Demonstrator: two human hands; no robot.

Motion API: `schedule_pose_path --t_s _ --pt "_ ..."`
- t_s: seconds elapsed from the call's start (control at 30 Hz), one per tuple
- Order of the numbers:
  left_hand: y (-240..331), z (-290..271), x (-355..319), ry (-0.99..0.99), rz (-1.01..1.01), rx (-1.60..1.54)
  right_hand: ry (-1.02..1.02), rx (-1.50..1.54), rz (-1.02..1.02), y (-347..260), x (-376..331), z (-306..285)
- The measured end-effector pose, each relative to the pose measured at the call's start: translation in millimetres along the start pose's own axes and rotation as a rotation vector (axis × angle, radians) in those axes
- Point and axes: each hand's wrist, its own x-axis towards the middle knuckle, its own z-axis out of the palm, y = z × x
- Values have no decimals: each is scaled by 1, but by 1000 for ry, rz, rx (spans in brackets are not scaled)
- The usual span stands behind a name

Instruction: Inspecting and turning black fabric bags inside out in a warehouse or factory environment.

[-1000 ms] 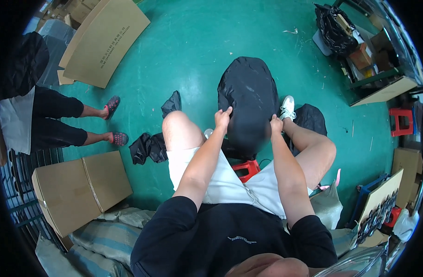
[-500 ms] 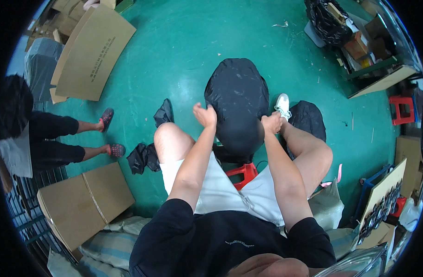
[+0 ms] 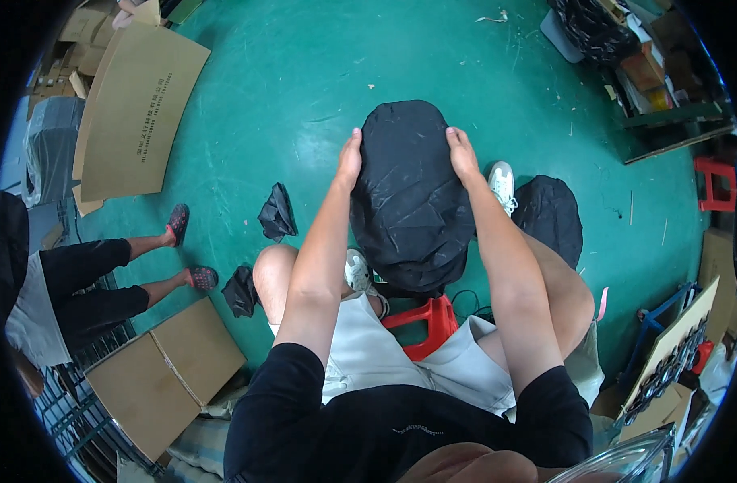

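Between my knees stands a bulky oval thing in a wrinkled black fabric cover (image 3: 412,193); what lies under the cloth is hidden. My left hand (image 3: 350,158) grips its far left side, thumb up along the edge and the other fingers mostly out of sight. On the far right side my right hand (image 3: 462,154) holds the cover the same way, fingers partly hidden by the hand. A red plastic stool (image 3: 437,328) shows below the near end of the covered thing.
Another black fabric piece (image 3: 549,217) lies beside my right shoe (image 3: 503,185). Smaller black pieces (image 3: 277,213) lie on the green floor to the left. A person (image 3: 86,274) stands at left, near cardboard boxes (image 3: 167,370). Crammed shelving (image 3: 666,121) stands at far right.
Both hands have moved forward to the far sides of the covered thing. The left hand, loosely open before, now grips the cover. Wrinkled cloth replaces the smooth dark dome at the near end.
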Motion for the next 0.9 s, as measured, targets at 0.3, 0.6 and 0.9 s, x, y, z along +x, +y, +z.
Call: schedule_pose_path --t_s 0.3,0.6,0.9 --pt "-37 -28 -24 187 -86 177 18 47 360 19 -39 4" --pt "-67 44 -203 361 128 647 357 -509 129 70 -175 8" --pt "26 55 -190 473 659 670 561 -614 -540 -15 -160 5"
